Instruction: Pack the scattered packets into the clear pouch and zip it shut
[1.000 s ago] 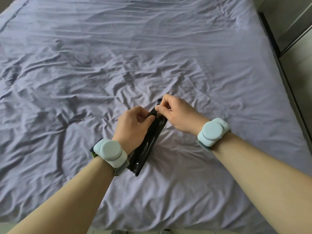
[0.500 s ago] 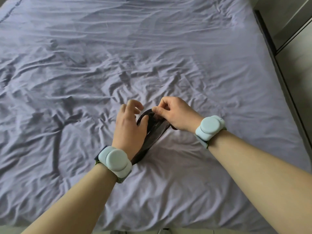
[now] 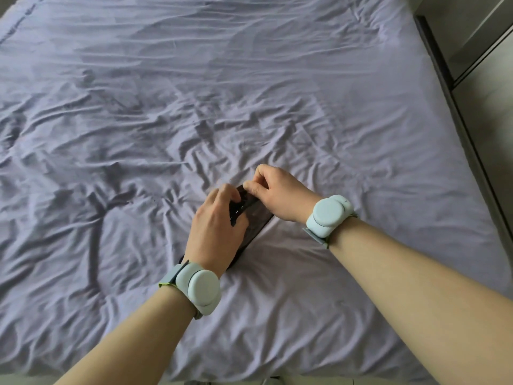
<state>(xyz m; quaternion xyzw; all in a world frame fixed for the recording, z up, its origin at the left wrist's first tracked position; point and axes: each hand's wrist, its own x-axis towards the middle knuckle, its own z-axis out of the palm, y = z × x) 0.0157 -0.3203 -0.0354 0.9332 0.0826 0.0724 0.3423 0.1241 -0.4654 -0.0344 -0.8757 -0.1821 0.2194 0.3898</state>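
Observation:
A dark, see-through pouch [image 3: 256, 222] lies on the lilac bedsheet [image 3: 249, 93] in the lower middle of the view, its contents showing only as a dark mass. My left hand [image 3: 215, 232] rests flat over the pouch, fingers curled onto its top edge. My right hand [image 3: 277, 190] pinches the far end of that edge between thumb and fingers. Whether it holds a zip pull is hidden. No loose packets are visible on the sheet.
The creased sheet covers the bed in every direction around the pouch. A dark bed frame edge [image 3: 455, 107] runs down the right side, with pale floor and a cabinet [image 3: 485, 37] beyond. Both wrists carry pale blue bands.
The pouch has gone from held up on edge to lying flatter on the sheet. My left hand has shifted on top of it, and my right hand keeps its pinch at the far end.

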